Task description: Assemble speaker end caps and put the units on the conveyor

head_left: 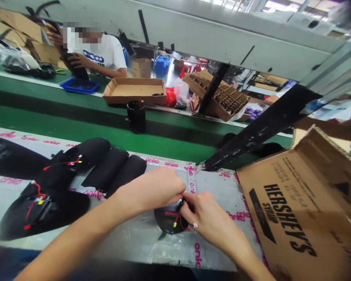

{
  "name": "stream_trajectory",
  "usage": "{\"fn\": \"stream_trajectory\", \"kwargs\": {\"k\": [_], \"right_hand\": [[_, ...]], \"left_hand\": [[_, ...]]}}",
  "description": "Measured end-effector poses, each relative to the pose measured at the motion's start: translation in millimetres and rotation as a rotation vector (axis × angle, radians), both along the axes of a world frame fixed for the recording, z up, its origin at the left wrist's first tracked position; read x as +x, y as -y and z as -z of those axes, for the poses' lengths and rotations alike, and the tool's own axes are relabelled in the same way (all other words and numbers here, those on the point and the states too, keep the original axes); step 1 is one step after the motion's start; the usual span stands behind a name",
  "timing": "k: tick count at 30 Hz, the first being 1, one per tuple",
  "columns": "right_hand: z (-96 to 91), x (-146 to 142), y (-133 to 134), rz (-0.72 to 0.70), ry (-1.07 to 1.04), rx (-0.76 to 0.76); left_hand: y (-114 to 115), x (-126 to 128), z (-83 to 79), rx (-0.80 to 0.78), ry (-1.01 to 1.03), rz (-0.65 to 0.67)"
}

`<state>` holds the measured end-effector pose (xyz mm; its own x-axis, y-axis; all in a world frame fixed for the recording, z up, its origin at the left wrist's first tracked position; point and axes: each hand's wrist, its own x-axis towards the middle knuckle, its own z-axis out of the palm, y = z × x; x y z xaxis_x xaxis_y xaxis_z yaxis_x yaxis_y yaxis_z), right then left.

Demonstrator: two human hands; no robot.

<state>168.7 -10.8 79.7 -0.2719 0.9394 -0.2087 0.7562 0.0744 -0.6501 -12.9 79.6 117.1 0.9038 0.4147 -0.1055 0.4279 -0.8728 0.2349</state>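
Observation:
On the plastic-wrapped bench top stands a round black housing (165, 223) with thin red wires and a yellow connector (174, 224) at its open end. My left hand (163, 186) is closed above its far rim, the fingertips turned down and hidden. Against the right side of the housing, my right hand (203, 214) pinches with thumb and index finger. The fingertips of both hands meet over the housing. What they pinch is small, dark and mostly covered. To the left lie several black tubular housings (61, 208), some with red wires showing.
A Hershey's syrup carton (292, 218) stands at the right beside a slanted black post (260, 121). Beyond the bench runs a green conveyor belt (105, 125) carrying a black cylinder (136, 115). Across it are a shallow cardboard tray (134, 88), a blue tray (79, 85) and a seated person (112, 52).

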Motion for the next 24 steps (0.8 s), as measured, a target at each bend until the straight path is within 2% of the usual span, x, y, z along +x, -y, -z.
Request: {"fn": "stream_trajectory", "kwargs": {"k": [5,9,12,16,18,20,22,24], "right_hand": [[3.6,-2.1,-4.1,0.020,-0.043,-0.008],[10.1,6.1,6.4,0.065,-0.154,-0.024],[23.7,22.2,22.4,0.114,-0.304,-0.004],[56.2,37.0,44.9,0.071,-0.409,0.108],[74.5,32.3,50.2,0.039,-0.439,0.095],[90.2,20.4,49.5,0.045,-0.489,0.061],[100.3,6.7,44.8,0.071,-0.561,0.063],[103.3,-3.6,39.6,0.081,-0.597,0.133]], "left_hand": [[-3.7,10.3,5.0,-0.042,0.030,0.038],[-9.4,-1.2,5.6,-0.189,0.110,-0.016],[-3.9,-24.9,14.0,-0.392,0.286,-0.139],[18.6,-54.5,35.8,-0.522,0.482,-0.463],[29.0,-60.2,41.1,-0.575,0.436,-0.560],[35.1,-59.0,38.5,-0.590,0.328,-0.555],[36.9,-54.2,29.4,-0.518,0.201,-0.529],[36.0,-50.3,18.4,-0.396,0.080,-0.537]]}}
